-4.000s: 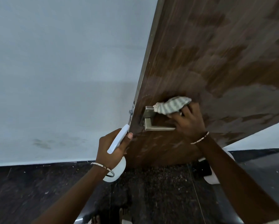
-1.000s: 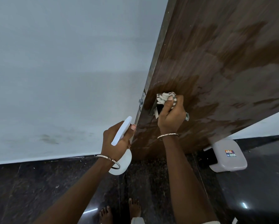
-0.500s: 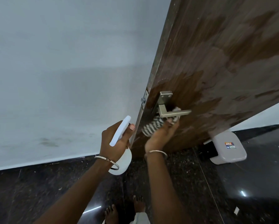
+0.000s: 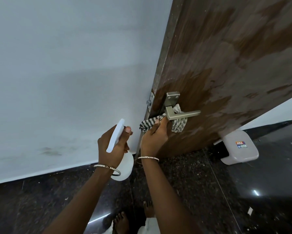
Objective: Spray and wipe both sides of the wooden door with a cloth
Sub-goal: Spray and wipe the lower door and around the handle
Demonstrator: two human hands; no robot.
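right hand (image 4: 154, 135) gripping the striped grey-white cloth (image 4: 178, 123) right under the brushed metal lever handle (image 4: 180, 113) | dark brown wooden door (image 4: 226, 65) streaky wet above handle | left hand (image 4: 112, 144) wrapped round white plastic spray bottle (image 4: 115, 135), left of handle

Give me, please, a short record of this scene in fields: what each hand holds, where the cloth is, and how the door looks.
left hand: grips a white spray bottle, beside the door's edge
right hand: pinches a striped cloth
cloth position: wrapped around the base of the metal lever handle, hanging under the lever
wooden door: face patchy, with dark areas that look damp and paler ones
behind the door: white plastic stool on the dark floor
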